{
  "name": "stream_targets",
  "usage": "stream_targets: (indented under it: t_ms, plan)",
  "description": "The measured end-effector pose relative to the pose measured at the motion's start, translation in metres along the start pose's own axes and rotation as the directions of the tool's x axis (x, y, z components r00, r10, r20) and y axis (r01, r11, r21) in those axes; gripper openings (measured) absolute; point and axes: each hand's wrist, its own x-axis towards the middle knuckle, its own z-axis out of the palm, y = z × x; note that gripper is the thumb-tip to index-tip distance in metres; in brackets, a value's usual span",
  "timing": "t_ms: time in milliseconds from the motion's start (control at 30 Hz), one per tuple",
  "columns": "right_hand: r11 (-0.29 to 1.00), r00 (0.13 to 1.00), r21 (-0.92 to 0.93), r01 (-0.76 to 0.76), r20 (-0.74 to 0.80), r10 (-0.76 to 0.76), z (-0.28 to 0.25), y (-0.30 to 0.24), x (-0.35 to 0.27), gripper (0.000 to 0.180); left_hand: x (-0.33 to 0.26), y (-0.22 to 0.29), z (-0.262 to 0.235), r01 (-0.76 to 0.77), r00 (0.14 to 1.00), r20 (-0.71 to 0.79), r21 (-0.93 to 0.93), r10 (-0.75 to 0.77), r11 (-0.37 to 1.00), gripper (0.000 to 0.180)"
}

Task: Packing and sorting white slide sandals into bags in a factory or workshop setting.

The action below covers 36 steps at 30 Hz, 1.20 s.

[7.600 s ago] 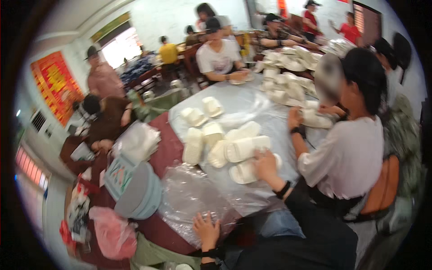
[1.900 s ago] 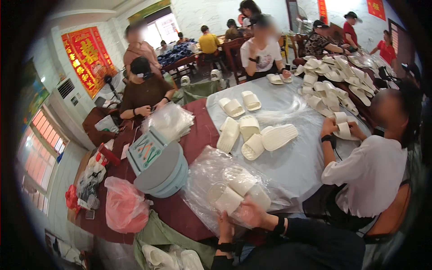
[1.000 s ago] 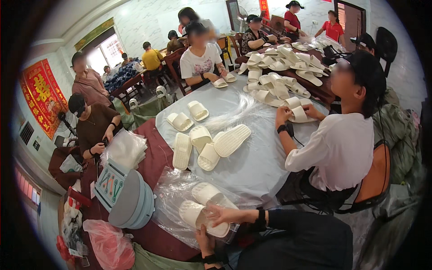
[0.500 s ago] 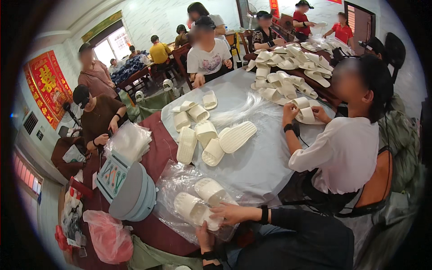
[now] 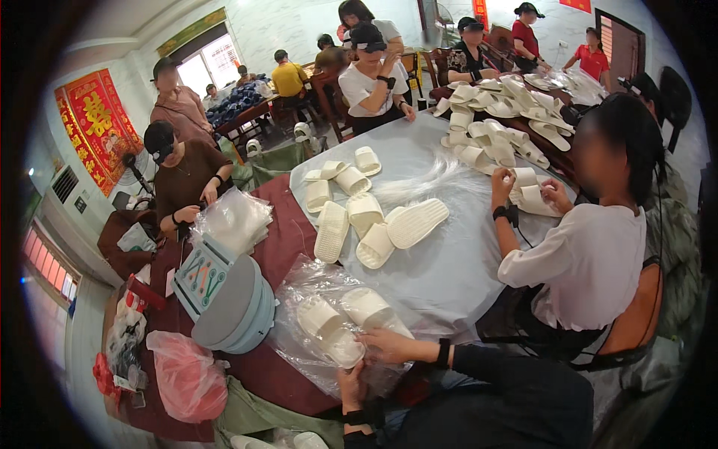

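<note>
A large table covered partly by a dark red cloth (image 5: 280,378) and partly by a smooth pale grey sheet (image 5: 449,266) spread out before the person. At its far right lay a broad heap of off-white moulded slippers (image 5: 516,108), and at the left stood a rounded grey-blue plastic container (image 5: 239,303). Near the front edge, a wrinkled, clear plastic film (image 5: 292,350) lay over the seam of the two covers, and on or within it was a matching pair of off-white, broad-strapped slippers; which of the two could not be told.

The left slipper (image 5: 330,333) and the right slipper (image 5: 375,310) lay side by side, soles down, their long axes nearly parallel and slanting from toes at upper left to heels at lower right, so the heels faced the hands. The right hand (image 5: 393,346) reached in from the right, fingers loosely straightened and lightly bent, tips at the left slipper's heel edge, just below the right slipper's heel. The left hand (image 5: 350,385) was directly below the left slipper's heel, fingers half curled upward against it. Whether either hand pinched slipper or film could not be told.
</note>
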Motion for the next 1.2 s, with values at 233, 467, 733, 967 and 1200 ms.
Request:
stream_targets:
  t_ms: [233, 467, 733, 967, 1200]
  plan:
    - [0.963, 0.98, -0.255, -0.088, -0.193, 0.038, -0.015, 0.016, -0.033, 0.061, -0.002, 0.001, 0.001, 0.035, 0.997, -0.064, -0.077, -0.04, 0.996, 0.019]
    - [0.938, 0.995, -0.333, -0.091, 0.015, 0.102, -0.031, 0.03, -0.035, 0.078, 0.001, -0.002, 0.0, -0.01, 0.996, -0.086, -0.021, 0.008, 1.0, 0.026]
    - [0.943, 0.996, -0.331, -0.015, 0.081, 0.044, -0.032, 0.043, -0.035, 0.085, 0.004, -0.005, -0.005, 0.048, 0.998, -0.04, -0.058, -0.05, 0.997, 0.033]
    - [0.958, 0.964, -0.146, -0.247, 0.069, 0.259, -0.044, 0.014, -0.038, 0.077, 0.004, -0.004, -0.009, 0.116, 0.992, -0.039, -0.015, -0.116, 0.993, 0.025]
    - [0.952, 0.991, -0.297, -0.067, -0.129, 0.03, -0.04, 0.036, -0.039, 0.069, -0.001, 0.004, 0.001, 0.11, 0.988, -0.118, 0.064, -0.102, 0.992, 0.016]
